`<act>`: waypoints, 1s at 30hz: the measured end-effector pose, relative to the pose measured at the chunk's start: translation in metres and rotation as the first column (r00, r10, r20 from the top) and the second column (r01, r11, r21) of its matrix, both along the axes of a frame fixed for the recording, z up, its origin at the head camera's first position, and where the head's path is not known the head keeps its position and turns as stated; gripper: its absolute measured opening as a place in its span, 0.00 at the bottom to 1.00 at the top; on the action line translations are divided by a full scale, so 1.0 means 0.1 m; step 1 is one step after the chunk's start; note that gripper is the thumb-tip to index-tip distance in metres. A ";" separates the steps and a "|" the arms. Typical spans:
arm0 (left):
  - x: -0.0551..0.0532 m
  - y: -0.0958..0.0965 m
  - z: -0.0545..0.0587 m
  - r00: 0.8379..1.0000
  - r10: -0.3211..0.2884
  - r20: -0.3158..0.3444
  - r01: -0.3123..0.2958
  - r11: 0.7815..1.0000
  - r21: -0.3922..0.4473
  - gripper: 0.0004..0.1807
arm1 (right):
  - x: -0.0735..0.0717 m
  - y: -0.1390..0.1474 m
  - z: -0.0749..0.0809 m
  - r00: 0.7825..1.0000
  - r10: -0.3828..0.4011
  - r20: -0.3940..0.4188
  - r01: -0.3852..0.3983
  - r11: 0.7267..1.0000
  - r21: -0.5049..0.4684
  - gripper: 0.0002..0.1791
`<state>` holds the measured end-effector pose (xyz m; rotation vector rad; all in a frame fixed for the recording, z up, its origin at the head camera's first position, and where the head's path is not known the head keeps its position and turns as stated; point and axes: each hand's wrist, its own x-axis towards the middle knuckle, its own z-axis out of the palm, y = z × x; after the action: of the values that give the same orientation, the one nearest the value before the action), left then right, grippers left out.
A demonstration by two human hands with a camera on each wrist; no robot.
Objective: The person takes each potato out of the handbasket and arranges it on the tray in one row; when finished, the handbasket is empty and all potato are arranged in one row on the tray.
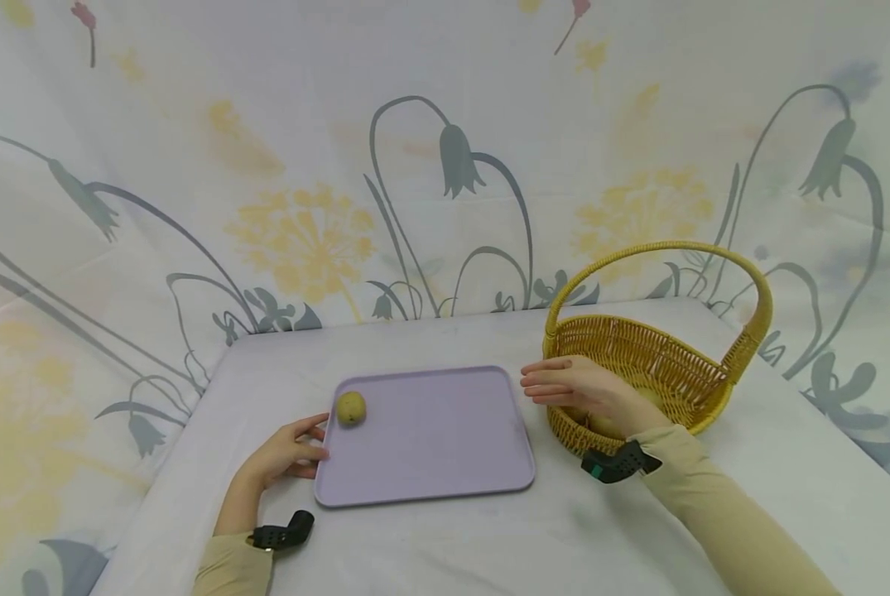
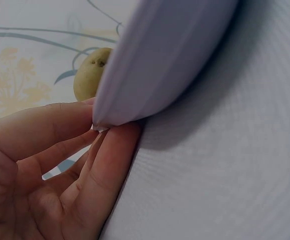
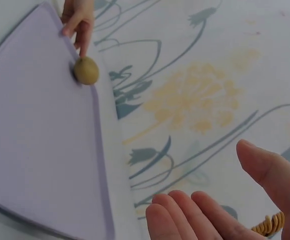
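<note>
On the far left corner of a lilac tray (image 1: 430, 439) sits a round yellow-green fruit (image 1: 351, 408) that looks like a pear. My left hand (image 1: 288, 454) holds the tray's left rim between thumb and fingers, which the left wrist view shows close up. Over the near left side of a wicker basket (image 1: 638, 331) hovers my right hand (image 1: 582, 387), its fingers straight and pointing toward the tray, nothing in it. Similar fruit (image 1: 604, 425) lies in the basket, partly hidden by that hand and wrist.
The basket's tall arched handle (image 1: 664, 246) rises behind the right hand. White cloth (image 1: 445, 546) covers the table, and a flower-printed curtain (image 1: 430, 232) hangs along the back and sides.
</note>
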<state>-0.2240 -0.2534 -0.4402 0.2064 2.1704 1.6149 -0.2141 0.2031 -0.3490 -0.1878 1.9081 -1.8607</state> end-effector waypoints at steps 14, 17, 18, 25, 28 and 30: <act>0.01 -0.01 -0.01 1.000 0.011 -0.001 -0.012 1.000 -0.008 0.41 | -0.02 0.48 -0.01 0.982 0.121 -0.142 -0.143 0.977 -0.157 0.23; 0.01 -0.01 -0.01 1.000 0.012 0.002 -0.012 1.000 -0.005 0.41 | -0.06 0.51 0.06 0.999 0.034 -0.035 -0.038 0.992 -0.122 0.29; 0.01 -0.01 -0.01 1.000 0.012 0.004 -0.012 1.000 -0.006 0.41 | -0.08 0.53 0.08 1.000 0.002 0.004 -0.001 0.994 -0.111 0.29; 0.01 0.00 0.00 1.000 0.014 0.005 -0.014 1.000 -0.009 0.41 | -0.22 0.75 0.11 0.998 -0.035 0.058 0.043 0.990 -0.135 0.10; 0.01 0.00 0.01 1.000 0.005 0.000 -0.005 1.000 -0.007 0.41 | -0.29 0.86 0.10 0.995 -0.057 0.085 0.071 0.984 -0.164 0.12; 0.01 0.00 0.01 1.000 0.000 -0.003 0.000 1.000 -0.006 0.41 | -0.34 0.93 0.08 0.991 -0.077 0.108 0.095 0.981 -0.167 0.11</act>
<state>-0.2228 -0.2529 -0.4392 0.2071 2.1772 1.6095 -0.2483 0.2965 -0.3407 -0.0653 1.7139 -2.0529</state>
